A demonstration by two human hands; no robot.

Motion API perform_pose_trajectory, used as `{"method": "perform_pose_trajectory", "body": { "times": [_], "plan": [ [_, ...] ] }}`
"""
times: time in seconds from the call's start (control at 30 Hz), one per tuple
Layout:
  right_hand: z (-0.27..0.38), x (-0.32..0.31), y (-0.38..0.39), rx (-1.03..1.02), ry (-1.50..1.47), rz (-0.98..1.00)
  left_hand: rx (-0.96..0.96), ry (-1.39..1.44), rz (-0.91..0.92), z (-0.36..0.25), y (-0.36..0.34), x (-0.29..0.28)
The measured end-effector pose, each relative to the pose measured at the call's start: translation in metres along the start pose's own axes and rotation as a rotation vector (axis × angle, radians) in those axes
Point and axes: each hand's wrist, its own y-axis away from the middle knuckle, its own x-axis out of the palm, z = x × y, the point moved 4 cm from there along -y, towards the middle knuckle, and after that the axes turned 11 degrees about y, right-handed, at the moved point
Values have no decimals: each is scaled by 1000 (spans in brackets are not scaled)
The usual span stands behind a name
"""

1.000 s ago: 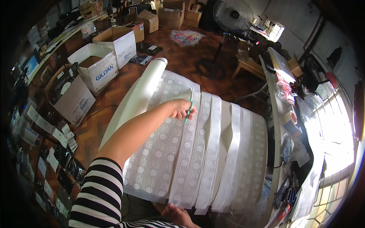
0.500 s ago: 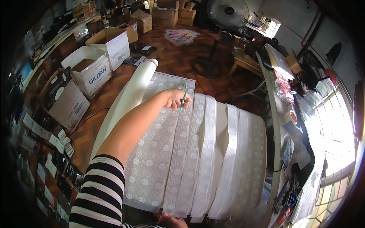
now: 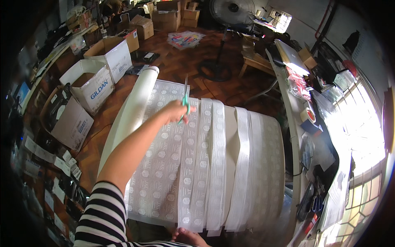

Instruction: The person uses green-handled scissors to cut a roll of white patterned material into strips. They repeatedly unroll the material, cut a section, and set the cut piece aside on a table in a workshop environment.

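Note:
My left hand (image 3: 176,112) reaches out over the printed sheet and is closed on a pair of scissors (image 3: 185,106) with green handles. The scissors' narrow blades point away from me, near the sheet's far edge. The translucent grey sheet (image 3: 160,164) bears rows of repeated white marks. Beside it lies a narrow printed strip (image 3: 190,177), its near end at my right hand (image 3: 190,238). That hand is low in the picture, its fingers closed at the strip's end and partly hidden. Several more strips (image 3: 218,164) lie to the right.
A thick white roll (image 3: 138,99) lies along the work surface's left side. Open cartons (image 3: 92,88) stand at the left, and a pedestal fan (image 3: 232,8) stands beyond. A cluttered bench (image 3: 294,131) with a tape roll (image 3: 308,116) runs along the right.
My left hand and the scissors have shifted left across the sheet, and the blades now show clearly. The view has swung slightly right. My right hand stays near the bottom edge.

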Motion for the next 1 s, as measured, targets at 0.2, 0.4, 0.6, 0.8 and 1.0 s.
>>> {"method": "perform_pose_trajectory", "body": {
  "times": [0.2, 0.4, 0.6, 0.8, 1.0],
  "plan": [
    [8, 17, -4, -99, -103, 103, 96, -893, 47, 29, 127, 49],
    [19, 47, -3, 57, -228, 32, -37, -307, 77, 61, 152, 68],
    [34, 52, 9, -72, 53, -65, 92, -258, -187, 65, 134, 74],
    [73, 47, 40, -570, 757, -465, 131, -387, -347, 48, 141, 80],
    [86, 26, 55, -784, 959, -623, 142, -525, -381, 46, 174, 88]
  ]
}}
